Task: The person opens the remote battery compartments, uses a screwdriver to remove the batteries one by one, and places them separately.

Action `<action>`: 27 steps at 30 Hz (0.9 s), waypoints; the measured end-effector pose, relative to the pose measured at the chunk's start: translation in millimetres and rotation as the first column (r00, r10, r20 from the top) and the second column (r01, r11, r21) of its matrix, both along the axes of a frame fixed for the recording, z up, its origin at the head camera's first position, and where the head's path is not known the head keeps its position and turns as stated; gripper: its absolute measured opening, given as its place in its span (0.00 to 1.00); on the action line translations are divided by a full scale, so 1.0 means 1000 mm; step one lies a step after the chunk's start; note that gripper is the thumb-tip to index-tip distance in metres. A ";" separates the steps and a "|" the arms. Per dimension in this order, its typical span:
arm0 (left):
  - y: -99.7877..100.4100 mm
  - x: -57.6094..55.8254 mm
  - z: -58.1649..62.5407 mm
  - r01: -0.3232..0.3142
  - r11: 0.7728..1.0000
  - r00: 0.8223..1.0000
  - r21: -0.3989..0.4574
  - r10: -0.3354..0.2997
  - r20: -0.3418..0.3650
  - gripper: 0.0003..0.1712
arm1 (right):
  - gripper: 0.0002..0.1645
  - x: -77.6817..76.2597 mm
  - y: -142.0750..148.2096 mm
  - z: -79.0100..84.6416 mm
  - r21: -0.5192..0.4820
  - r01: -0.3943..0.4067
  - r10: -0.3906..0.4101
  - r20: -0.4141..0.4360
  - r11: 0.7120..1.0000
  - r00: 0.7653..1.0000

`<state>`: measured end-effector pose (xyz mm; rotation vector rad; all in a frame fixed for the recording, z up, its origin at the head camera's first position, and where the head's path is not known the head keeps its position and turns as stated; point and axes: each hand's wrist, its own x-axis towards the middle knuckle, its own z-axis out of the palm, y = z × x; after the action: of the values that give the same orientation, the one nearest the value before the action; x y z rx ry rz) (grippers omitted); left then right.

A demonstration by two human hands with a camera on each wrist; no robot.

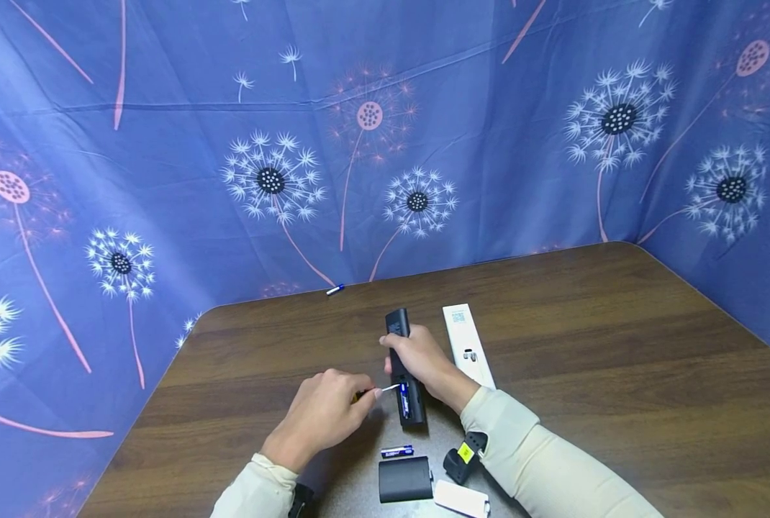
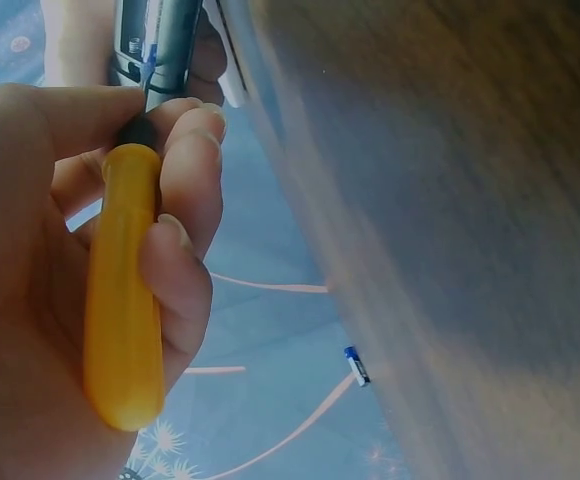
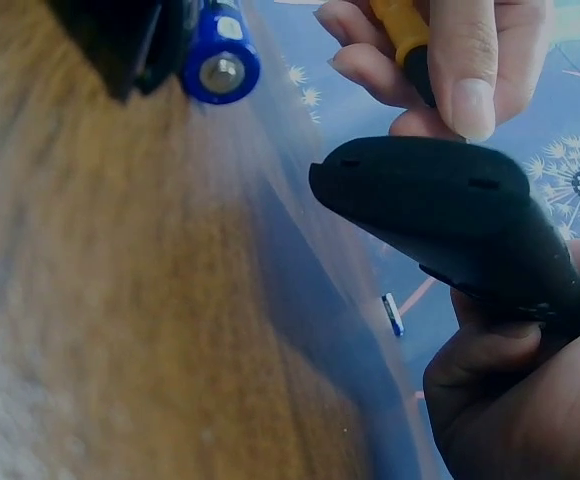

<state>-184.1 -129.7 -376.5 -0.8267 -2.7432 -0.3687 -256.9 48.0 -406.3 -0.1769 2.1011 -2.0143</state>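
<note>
My right hand (image 1: 424, 357) grips a black remote control (image 1: 396, 324) around its middle, with its battery compartment facing up. A blue battery (image 1: 405, 403) lies in that compartment. In my left hand (image 1: 327, 410) is a screwdriver with a yellow handle (image 2: 125, 290), held between thumb and fingers. Its thin metal shaft (image 1: 390, 388) reaches to the upper end of the battery in the head view. The right wrist view shows the remote's dark end (image 3: 420, 190) close to the left fingers, which hide the screwdriver's tip there.
Nearer me lie a loose blue battery (image 1: 397, 452), a black cover (image 1: 405, 480) and a small white piece (image 1: 461, 498). A long white box (image 1: 468, 345) lies beside the right hand. Another battery (image 1: 335, 290) rests at the far edge of the wooden table (image 1: 586, 345), before a blue patterned cloth (image 1: 488, 180).
</note>
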 end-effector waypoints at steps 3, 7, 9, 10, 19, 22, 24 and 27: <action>0.000 0.000 -0.001 0.004 1.000 1.000 0.004 -0.004 -0.009 0.13 | 0.22 0.000 0.000 0.000 0.008 -0.003 0.003 -0.002 1.000 1.000; -0.001 0.000 -0.003 0.012 1.000 1.000 0.008 -0.012 -0.015 0.15 | 0.22 0.001 0.000 0.000 0.017 -0.006 0.006 -0.003 1.000 1.000; -0.001 0.000 -0.003 0.019 1.000 1.000 0.012 -0.019 -0.013 0.15 | 0.22 0.001 0.000 0.000 0.019 -0.005 0.005 -0.003 1.000 1.000; -0.002 0.000 -0.004 0.022 1.000 1.000 0.012 -0.022 -0.012 0.15 | 0.22 0.001 0.000 0.000 0.021 -0.006 0.006 -0.004 1.000 1.000; 0.000 0.001 -0.008 0.018 1.000 0.997 0.004 -0.018 -0.077 0.18 | 0.20 0.001 -0.001 -0.001 0.028 -0.022 0.022 -0.012 0.999 1.000; 0.000 0.000 -0.009 -0.004 1.000 0.997 0.010 0.005 -0.073 0.16 | 0.21 0.002 -0.001 0.000 0.009 -0.034 0.034 -0.004 0.999 0.999; 0.000 0.000 -0.009 -0.017 1.000 0.998 0.013 0.017 -0.061 0.15 | 0.20 0.002 -0.001 0.000 -0.005 -0.043 0.043 0.005 0.999 0.999; 0.000 0.001 -0.009 -0.021 1.000 0.999 0.015 0.021 -0.041 0.14 | 0.18 0.003 -0.001 0.001 -0.008 -0.057 0.057 0.014 0.998 0.998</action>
<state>-183.4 -129.5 -385.7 -0.7922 -2.7056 -0.3630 -253.7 46.7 -405.5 -0.2205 2.0564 -1.9854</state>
